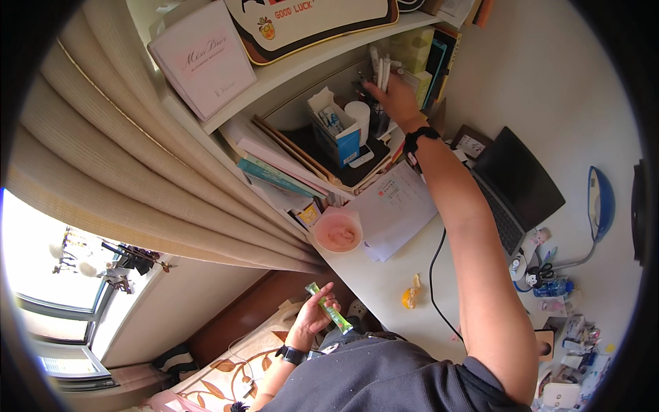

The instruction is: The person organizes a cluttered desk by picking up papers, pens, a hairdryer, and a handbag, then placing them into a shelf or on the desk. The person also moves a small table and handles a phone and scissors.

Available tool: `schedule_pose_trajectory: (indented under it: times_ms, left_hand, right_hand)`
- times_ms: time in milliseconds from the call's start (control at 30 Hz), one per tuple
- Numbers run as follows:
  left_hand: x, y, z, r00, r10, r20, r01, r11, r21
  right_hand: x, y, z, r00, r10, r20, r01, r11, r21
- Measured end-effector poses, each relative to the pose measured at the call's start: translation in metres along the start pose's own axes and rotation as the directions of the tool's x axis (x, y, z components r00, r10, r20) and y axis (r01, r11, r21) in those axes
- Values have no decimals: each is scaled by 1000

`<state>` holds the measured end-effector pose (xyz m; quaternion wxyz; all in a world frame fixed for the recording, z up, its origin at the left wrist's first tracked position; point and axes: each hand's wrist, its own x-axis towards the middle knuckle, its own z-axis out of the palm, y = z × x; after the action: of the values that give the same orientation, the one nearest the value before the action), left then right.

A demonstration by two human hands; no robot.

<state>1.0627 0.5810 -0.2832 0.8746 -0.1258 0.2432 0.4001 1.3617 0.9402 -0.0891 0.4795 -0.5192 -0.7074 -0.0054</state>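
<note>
My left hand (pixel 315 313), low in front of my body, holds a slim green stick sachet (pixel 334 315) across the fingers. My right hand (pixel 397 100) reaches far up into the shelf, at a cluster of white pens (pixel 382 72). Its thumb and fingers are close around the pens; whether they grip any is not clear. Just left of that hand stand a white cup (pixel 358 116) and an opened blue and white carton (pixel 342 139) with packets inside. A white phone (pixel 361 156) lies at the carton's foot.
On the desk are a pink bowl (pixel 338 232), paper sheets (pixel 396 206), a partly peeled orange fruit (pixel 409 298) and a black cable (pixel 436 262). An open laptop (pixel 507 190) and a blue lamp (pixel 601 206) stand at right. A curtain (pixel 154 170) hangs at left.
</note>
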Motion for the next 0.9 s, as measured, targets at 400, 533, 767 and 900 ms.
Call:
schedule_pose_trajectory:
  times_ms: [400, 533, 767, 900]
  left_hand:
    - [-3, -6, -1, 999, 37, -34, -36, 999, 34]
    - [-4, -6, -2, 998, 47, -39, -46, 998, 37]
    - [-5, -6, -1, 997, 76, -35, -74, 996, 50]
    - [-6, -3, -1, 994, 92, -60, -89, 995, 54]
  right_hand:
    - [2, 8, -15, 934, 221, 282, -250, 966, 68]
    - [1, 8, -21, 930, 232, 283, -246, 969, 12]
    - [8, 1, -29, 943, 120, 311, -94, 991, -96]
    - [11, -2, -25, 942, 191, 277, -188, 981, -35]
